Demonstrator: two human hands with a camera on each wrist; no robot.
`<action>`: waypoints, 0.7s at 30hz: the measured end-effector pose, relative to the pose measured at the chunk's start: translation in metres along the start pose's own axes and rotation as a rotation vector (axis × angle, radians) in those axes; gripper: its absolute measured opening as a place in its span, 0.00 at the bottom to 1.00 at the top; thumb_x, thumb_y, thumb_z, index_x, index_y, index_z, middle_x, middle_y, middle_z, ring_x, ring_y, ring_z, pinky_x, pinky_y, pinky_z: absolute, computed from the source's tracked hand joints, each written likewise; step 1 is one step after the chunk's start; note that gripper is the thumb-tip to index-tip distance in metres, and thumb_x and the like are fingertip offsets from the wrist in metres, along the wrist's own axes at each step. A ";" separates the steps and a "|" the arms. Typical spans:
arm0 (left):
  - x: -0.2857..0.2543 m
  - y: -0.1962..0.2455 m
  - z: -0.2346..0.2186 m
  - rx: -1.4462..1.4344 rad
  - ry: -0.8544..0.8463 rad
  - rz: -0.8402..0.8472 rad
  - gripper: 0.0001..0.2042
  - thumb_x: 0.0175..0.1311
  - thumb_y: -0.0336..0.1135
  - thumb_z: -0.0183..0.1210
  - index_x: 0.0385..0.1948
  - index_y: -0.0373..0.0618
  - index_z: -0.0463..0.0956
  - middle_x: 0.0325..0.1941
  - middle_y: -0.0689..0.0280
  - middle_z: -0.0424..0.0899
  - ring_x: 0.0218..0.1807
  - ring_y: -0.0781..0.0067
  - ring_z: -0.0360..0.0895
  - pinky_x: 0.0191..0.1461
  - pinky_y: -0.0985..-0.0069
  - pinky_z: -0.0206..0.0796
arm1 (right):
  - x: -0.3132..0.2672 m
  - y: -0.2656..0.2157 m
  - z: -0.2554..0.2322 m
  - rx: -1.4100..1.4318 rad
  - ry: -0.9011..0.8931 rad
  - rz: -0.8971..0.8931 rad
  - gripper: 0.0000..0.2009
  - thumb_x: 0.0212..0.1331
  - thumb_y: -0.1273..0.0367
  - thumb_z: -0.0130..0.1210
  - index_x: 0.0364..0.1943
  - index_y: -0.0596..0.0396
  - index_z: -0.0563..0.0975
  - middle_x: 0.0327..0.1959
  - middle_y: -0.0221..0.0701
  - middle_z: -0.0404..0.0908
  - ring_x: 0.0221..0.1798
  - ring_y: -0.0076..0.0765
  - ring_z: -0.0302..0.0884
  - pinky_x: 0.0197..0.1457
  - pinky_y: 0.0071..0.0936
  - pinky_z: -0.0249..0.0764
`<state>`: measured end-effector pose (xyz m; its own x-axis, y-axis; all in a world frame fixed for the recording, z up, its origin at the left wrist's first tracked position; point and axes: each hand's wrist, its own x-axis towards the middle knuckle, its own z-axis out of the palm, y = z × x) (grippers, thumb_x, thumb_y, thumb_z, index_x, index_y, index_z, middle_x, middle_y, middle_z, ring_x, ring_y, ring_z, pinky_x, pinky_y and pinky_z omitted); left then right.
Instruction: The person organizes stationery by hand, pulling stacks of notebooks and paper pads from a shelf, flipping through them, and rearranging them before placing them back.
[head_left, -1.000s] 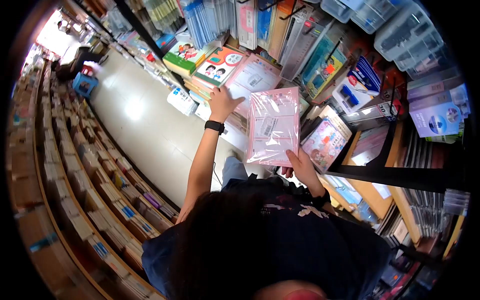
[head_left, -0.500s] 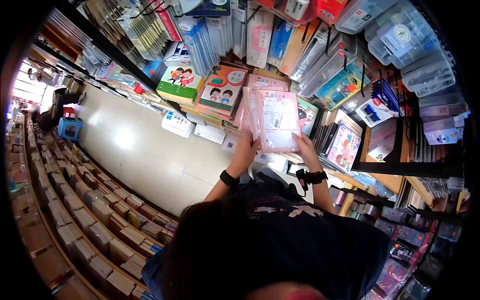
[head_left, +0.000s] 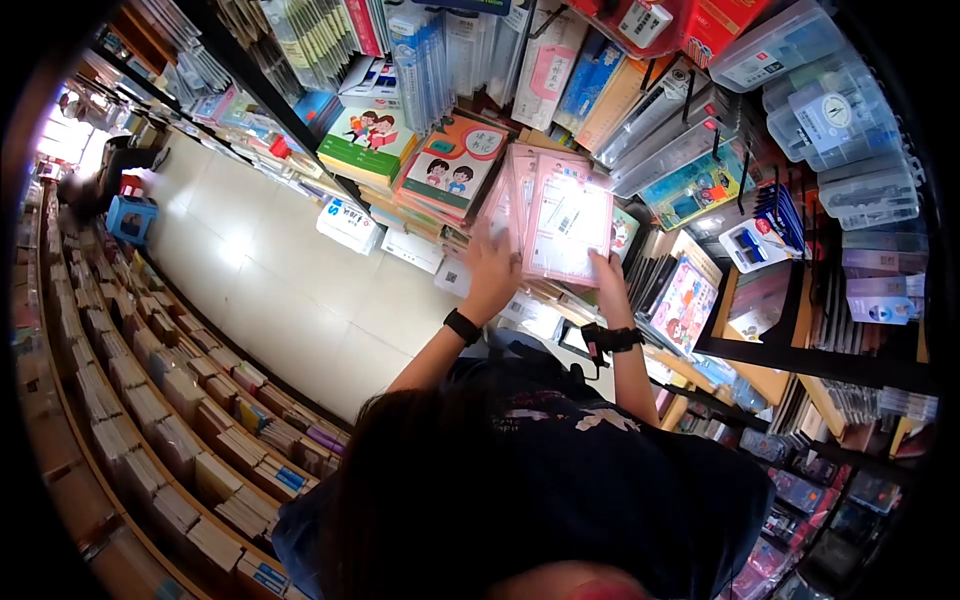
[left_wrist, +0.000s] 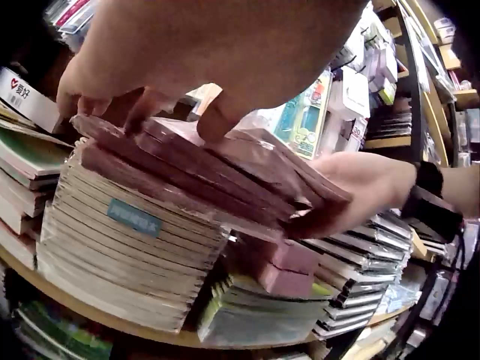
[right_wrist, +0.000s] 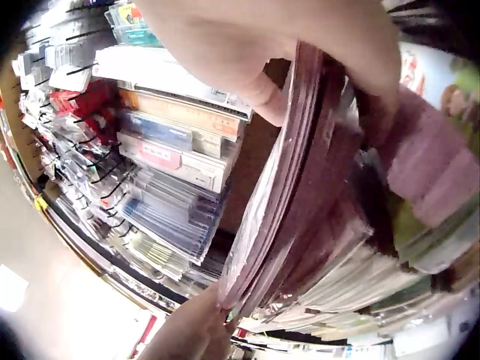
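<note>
Several pink pads in clear plastic wrap (head_left: 566, 222) are held between both hands over the shelf. My left hand (head_left: 492, 276) grips their left edge, and in the left wrist view its fingers curl over the near side of the pads (left_wrist: 187, 161). At their near right corner my right hand (head_left: 611, 286) pinches them between thumb and fingers. The right wrist view shows the pads edge-on as a layered bundle (right_wrist: 292, 180). Below them in the left wrist view stands a thick stack of spiral-bound notebooks (left_wrist: 127, 255).
Left of the pads lies a stack of orange-and-green booklets (head_left: 455, 168), beside green-covered books (head_left: 368, 135). Hanging rulers (head_left: 690, 175) and clear plastic boxes (head_left: 835, 120) fill the rack behind and right. Bookshelves (head_left: 180, 400) line the far side of a tiled aisle (head_left: 290, 270).
The left hand, first spread over a pink pad on the shelf, has come to grip the pads alongside the right. The single pad held by the right hand now lies with others, slightly farther forward.
</note>
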<state>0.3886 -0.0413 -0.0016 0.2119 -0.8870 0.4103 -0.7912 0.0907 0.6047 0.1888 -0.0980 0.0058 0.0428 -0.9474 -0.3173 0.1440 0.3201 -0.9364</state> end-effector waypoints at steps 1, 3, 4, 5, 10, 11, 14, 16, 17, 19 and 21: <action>-0.003 0.000 0.000 0.047 -0.009 0.103 0.25 0.42 0.31 0.51 0.47 0.40 0.58 0.51 0.41 0.52 0.52 0.43 0.51 0.53 0.54 0.42 | 0.006 -0.003 0.002 -0.124 0.048 -0.006 0.23 0.46 0.67 0.50 0.44 0.68 0.61 0.39 0.38 0.68 0.40 0.31 0.67 0.43 0.22 0.63; -0.001 0.007 -0.010 0.024 -0.026 0.054 0.24 0.42 0.31 0.51 0.46 0.40 0.59 0.51 0.41 0.52 0.52 0.43 0.51 0.53 0.55 0.42 | 0.009 -0.015 0.006 -0.236 0.082 0.015 0.24 0.44 0.66 0.50 0.45 0.68 0.60 0.39 0.39 0.68 0.40 0.32 0.67 0.43 0.23 0.63; 0.000 0.010 -0.013 -0.008 -0.048 0.013 0.22 0.41 0.31 0.52 0.44 0.41 0.61 0.52 0.42 0.52 0.53 0.43 0.51 0.53 0.55 0.42 | 0.010 -0.016 0.006 -0.237 0.076 0.016 0.24 0.44 0.66 0.50 0.45 0.68 0.60 0.39 0.39 0.68 0.40 0.32 0.67 0.43 0.23 0.63; -0.001 0.005 -0.008 -0.006 -0.045 0.010 0.22 0.41 0.31 0.52 0.44 0.41 0.61 0.52 0.42 0.52 0.53 0.43 0.51 0.53 0.55 0.42 | 0.010 -0.017 0.006 -0.227 0.077 0.040 0.24 0.44 0.67 0.50 0.44 0.68 0.61 0.39 0.39 0.68 0.40 0.32 0.67 0.43 0.23 0.63; 0.015 0.005 -0.010 -0.281 0.057 -0.364 0.20 0.43 0.32 0.53 0.39 0.34 0.62 0.48 0.41 0.56 0.49 0.43 0.55 0.51 0.62 0.48 | 0.015 0.008 0.005 -0.435 -0.030 -0.001 0.18 0.44 0.63 0.49 0.35 0.65 0.69 0.32 0.36 0.72 0.37 0.31 0.67 0.42 0.23 0.62; 0.017 0.004 -0.008 -0.278 0.058 -0.359 0.20 0.43 0.32 0.53 0.39 0.34 0.62 0.48 0.41 0.56 0.49 0.43 0.55 0.51 0.62 0.48 | 0.023 0.023 0.004 -0.530 -0.018 -0.074 0.19 0.44 0.61 0.50 0.33 0.66 0.70 0.28 0.37 0.73 0.32 0.32 0.68 0.39 0.23 0.63; 0.024 -0.012 -0.002 -0.218 -0.033 -0.334 0.21 0.44 0.38 0.55 0.37 0.31 0.62 0.38 0.43 0.65 0.41 0.48 0.63 0.43 0.66 0.57 | 0.032 0.029 0.002 -0.617 -0.029 -0.045 0.20 0.44 0.60 0.51 0.33 0.66 0.70 0.26 0.38 0.73 0.29 0.32 0.68 0.36 0.24 0.64; 0.036 -0.024 0.001 -0.613 -0.287 -0.737 0.24 0.43 0.44 0.57 0.34 0.31 0.63 0.28 0.48 0.70 0.32 0.54 0.69 0.35 0.70 0.62 | 0.031 0.020 0.004 -0.595 -0.011 0.002 0.20 0.44 0.60 0.51 0.33 0.66 0.70 0.25 0.37 0.73 0.28 0.31 0.69 0.35 0.24 0.64; 0.041 -0.017 -0.007 -0.598 -0.354 -0.797 0.26 0.43 0.48 0.56 0.31 0.30 0.63 0.24 0.51 0.72 0.28 0.58 0.71 0.33 0.71 0.63 | 0.029 0.016 0.005 -0.531 -0.033 -0.038 0.20 0.44 0.60 0.51 0.33 0.66 0.70 0.25 0.37 0.73 0.29 0.30 0.69 0.34 0.23 0.64; 0.042 -0.001 -0.014 -0.460 -0.369 -0.675 0.26 0.42 0.48 0.56 0.30 0.29 0.62 0.25 0.49 0.72 0.30 0.58 0.71 0.34 0.71 0.62 | 0.025 -0.002 0.009 -0.468 -0.055 -0.085 0.20 0.44 0.60 0.51 0.33 0.66 0.70 0.25 0.36 0.73 0.29 0.29 0.69 0.34 0.22 0.64; 0.046 0.022 -0.032 -0.417 -0.425 -0.606 0.28 0.41 0.50 0.57 0.30 0.27 0.62 0.29 0.44 0.71 0.34 0.52 0.71 0.37 0.66 0.61 | 0.009 -0.025 0.012 -0.393 -0.003 -0.036 0.19 0.44 0.61 0.51 0.34 0.67 0.70 0.27 0.34 0.73 0.30 0.26 0.68 0.34 0.20 0.64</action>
<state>0.3995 -0.0652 0.0524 0.2311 -0.9232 -0.3070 -0.3163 -0.3697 0.8737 0.1977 -0.1143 0.0283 0.0476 -0.9578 -0.2836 -0.2444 0.2641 -0.9330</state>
